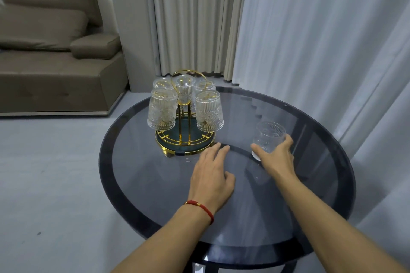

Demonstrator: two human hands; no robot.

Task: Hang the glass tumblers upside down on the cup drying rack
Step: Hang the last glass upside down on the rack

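Note:
A gold cup drying rack [184, 137] with a round dark tray base stands on the round smoked-glass table [310, 195]. Several clear patterned glass tumblers hang upside down on its arms, among them a front left tumbler [162, 109] and a front right tumbler [209, 111]. To the right of the rack one more tumbler [269, 137] stands upright on the table. My right hand [277, 157] wraps around its lower part from the near side. My left hand [210, 175] lies flat on the glass just in front of the rack's base, fingers spread and holding nothing.
A brown sofa [53, 51] stands on the floor at the back left. Beige and white curtains [310, 40] hang behind and to the right of the table. Grey floor surrounds the table on the left.

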